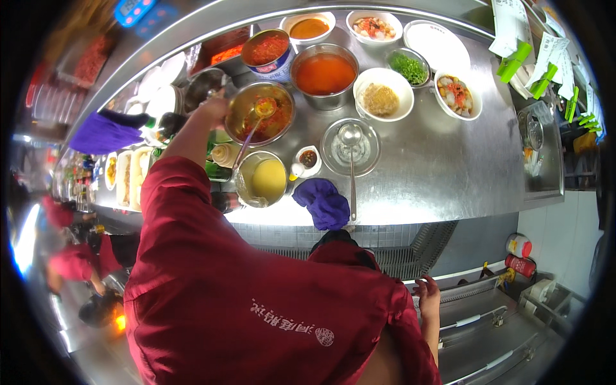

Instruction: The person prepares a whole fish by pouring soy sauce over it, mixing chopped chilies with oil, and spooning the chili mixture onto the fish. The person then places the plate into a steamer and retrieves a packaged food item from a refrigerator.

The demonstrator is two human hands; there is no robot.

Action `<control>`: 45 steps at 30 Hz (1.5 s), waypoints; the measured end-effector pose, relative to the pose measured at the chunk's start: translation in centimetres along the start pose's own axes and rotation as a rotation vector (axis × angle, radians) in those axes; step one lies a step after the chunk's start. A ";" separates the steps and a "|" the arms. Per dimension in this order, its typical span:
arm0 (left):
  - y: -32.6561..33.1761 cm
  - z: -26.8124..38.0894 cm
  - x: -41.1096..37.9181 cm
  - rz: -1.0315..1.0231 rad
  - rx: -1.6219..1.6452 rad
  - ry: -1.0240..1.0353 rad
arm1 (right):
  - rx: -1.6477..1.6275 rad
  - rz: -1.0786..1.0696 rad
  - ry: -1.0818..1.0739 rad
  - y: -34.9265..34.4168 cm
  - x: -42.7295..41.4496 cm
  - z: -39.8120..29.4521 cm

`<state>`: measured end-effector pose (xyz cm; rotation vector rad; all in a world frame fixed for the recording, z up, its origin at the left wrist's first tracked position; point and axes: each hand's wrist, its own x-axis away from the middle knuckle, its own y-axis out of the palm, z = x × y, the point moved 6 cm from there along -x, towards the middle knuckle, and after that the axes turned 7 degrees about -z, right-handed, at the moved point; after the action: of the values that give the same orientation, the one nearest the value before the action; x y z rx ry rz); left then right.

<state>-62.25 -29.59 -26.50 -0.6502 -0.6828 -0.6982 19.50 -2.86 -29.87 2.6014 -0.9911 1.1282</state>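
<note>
My left hand [214, 107] is blurred and reaches forward, between a dark metal bowl [202, 89] and a steel bowl of red chili sauce [285, 137]; what it grips is unclear. A ladle [248, 139] rests in that sauce bowl. Near my left forearm are a squeeze bottle [224, 155] and a steel pot of yellow liquid [269, 177]. My right hand [427, 291] hangs low at my right side, its fingers apart and slightly bent, with nothing in it. A second ladle [352, 163] lies across a shallow clear bowl [328, 153], beside a purple cloth [323, 203].
Along the steel counter [457, 168] stand a pot of red broth [324, 74], a bowl of minced garlic [381, 98], chopped green herbs [408, 67], bowls of food [458, 96] and a white plate [435, 45]. Co-workers [72, 262] are at left near a flame [120, 321].
</note>
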 end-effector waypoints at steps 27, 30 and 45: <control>63.4 -7.3 40.7 -1.692 -1.198 0.316 | -0.882 1.168 -0.104 16.1 36.2 10.7; 67.5 -17.7 45.1 -1.889 -1.223 0.021 | -1.134 1.538 -0.207 26.2 45.4 18.0; 63.2 -38.1 52.7 -1.776 -1.383 -0.841 | -1.871 2.274 0.325 54.4 46.9 34.0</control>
<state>27.98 -38.03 -29.45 -1.5984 -1.5247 -2.7611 29.78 -81.64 -28.50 -0.6867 -2.4380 -0.0706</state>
